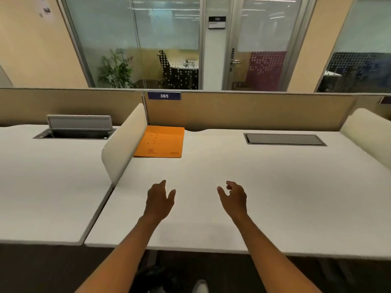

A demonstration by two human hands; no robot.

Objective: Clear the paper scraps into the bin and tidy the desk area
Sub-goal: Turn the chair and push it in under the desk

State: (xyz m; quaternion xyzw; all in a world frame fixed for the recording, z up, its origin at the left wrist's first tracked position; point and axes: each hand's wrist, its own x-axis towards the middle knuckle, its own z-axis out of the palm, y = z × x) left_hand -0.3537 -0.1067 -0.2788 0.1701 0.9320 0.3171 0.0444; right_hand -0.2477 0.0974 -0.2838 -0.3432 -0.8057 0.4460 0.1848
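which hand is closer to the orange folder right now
Left. The left hand hovers open over the desk, in front of the orange folder, almost in line with it. The right hand, also open, is further to the right and so farther away.

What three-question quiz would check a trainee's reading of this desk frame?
1. True or false: the left hand grips the flat orange paper folder.
2. Which cable hatch stands open: A, the grey hatch with raised lid on the neighbouring desk, or B, the dark flat hatch on the white desk?
3. Fill in: the blue partition sign reads ___.

Key: 1 false, both the left hand and the right hand hover empty above the desk; 2 A; 3 385.
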